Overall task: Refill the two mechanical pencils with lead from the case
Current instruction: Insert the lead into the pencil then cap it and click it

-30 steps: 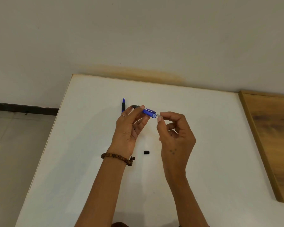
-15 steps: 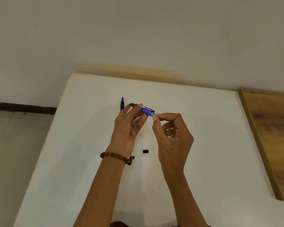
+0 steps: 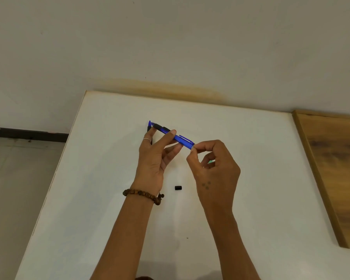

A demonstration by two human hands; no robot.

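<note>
Blue plastic is what we have between our fingers [image 3: 173, 132]: the left hand [image 3: 154, 158] pinches the mechanical pencil [image 3: 175, 136] along its barrel, thumb on top and fingers curled under, holding it in the air above the bench [image 3: 271, 178], tip pointing away to the left, open rear end toward the right. The right hand [image 3: 214, 164] has thumb and forefinger closed together right at that rear end, pinching something too thin for us to make out, probably a lead. We judge the pencil light and stiff, its smooth barrel a little slippery, so the dark rubber grip near the tip or the middle of the barrel is the better place to hold. A lead would be brittle and should be pinched gently and fed straight in, without bending. A second pencil [image 3: 149, 126] lies on the bench behind our left fingers, mostly hidden, only its blue tip and a dark bit showing. A small black cap [image 3: 178, 187] lies between the two wrists. We cannot see the lead case clearly. Our left wrist wears a wooden bead bracelet [image 3: 143, 196]. White and matt, the bench stands against a pale wall [image 3: 170, 37]; a wooden board [image 3: 331, 168] lies to the right, tiled floor [image 3: 18, 178] to the left.
</note>
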